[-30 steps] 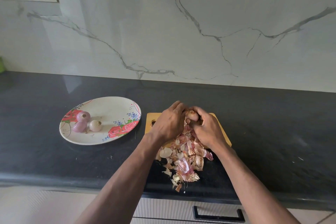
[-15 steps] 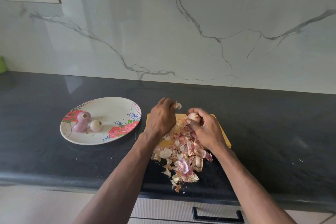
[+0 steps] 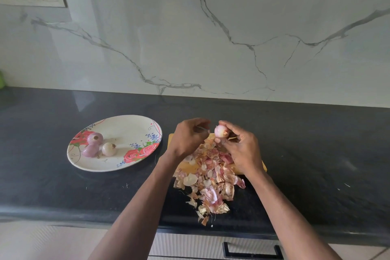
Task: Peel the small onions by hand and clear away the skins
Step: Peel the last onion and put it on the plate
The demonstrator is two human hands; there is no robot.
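Over the far edge of the cutting board (image 3: pixel 190 167), the right hand (image 3: pixel 240 150) pinches the onion (image 3: pixel 220 131) while the left hand (image 3: pixel 187 137), fingers curled on a thin skin strip (image 3: pixel 203 128), should probably pull gently outward, dropping it onto the skins (image 3: pixel 211 179).

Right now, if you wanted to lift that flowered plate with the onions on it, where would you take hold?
Probably by the near right rim of the plate, coming from the right. It is shallow and lies flat on the counter, so only the edge offers a hold. That stretch is bare; the three peeled onions sit toward the left, so keep it level.
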